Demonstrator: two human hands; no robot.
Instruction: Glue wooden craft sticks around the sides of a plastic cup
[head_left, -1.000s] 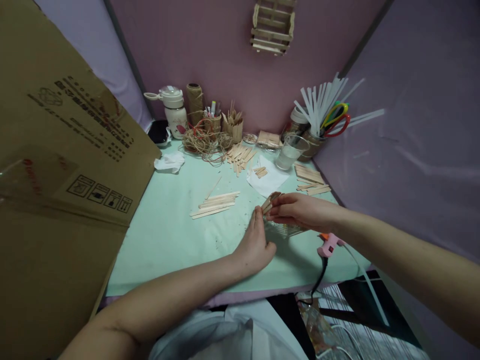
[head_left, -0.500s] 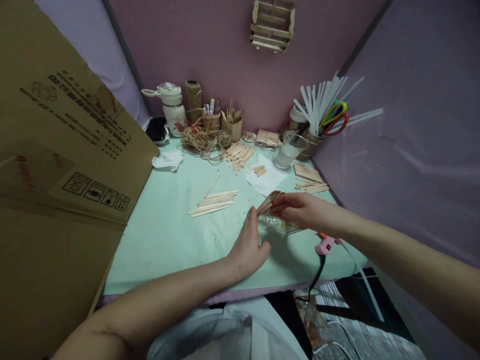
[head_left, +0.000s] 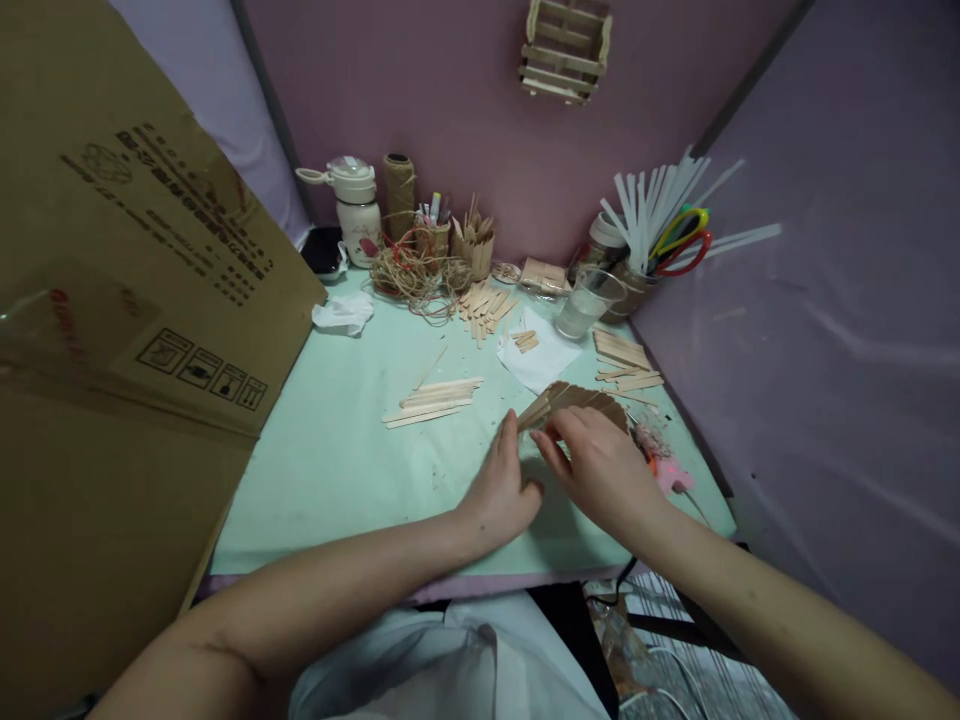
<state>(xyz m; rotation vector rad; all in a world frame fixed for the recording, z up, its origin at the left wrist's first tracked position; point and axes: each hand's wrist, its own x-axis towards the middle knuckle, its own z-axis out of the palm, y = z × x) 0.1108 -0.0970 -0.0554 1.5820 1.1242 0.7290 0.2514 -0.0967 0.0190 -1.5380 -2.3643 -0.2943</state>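
A curved piece made of brown craft sticks [head_left: 592, 397] stands at the right middle of the table, in front of both hands. My left hand [head_left: 495, 495] rests at its left end, fingers stretched out straight against it and the thumb apart. My right hand [head_left: 604, 470] reaches over the near side with bent fingers drawn together. Thumb and fingertips meet close to the piece's inner left part; whatever they hold is too small to make out. Part of the piece is hidden behind my right hand.
Loose craft sticks [head_left: 435, 402] lie left of my hands, more sticks [head_left: 626, 360] to the right. A pink glue gun [head_left: 675, 476] lies beside my right hand. Behind stand a plastic cup [head_left: 585, 310], tangled twine [head_left: 412, 280] and a bottle [head_left: 360, 225]. A cardboard box [head_left: 172, 420] walls the left.
My right hand has shifted toward me, and its fingers have bent in from a flatter pose. More of the curved stick piece shows behind it. My left hand stays at the piece's left end.
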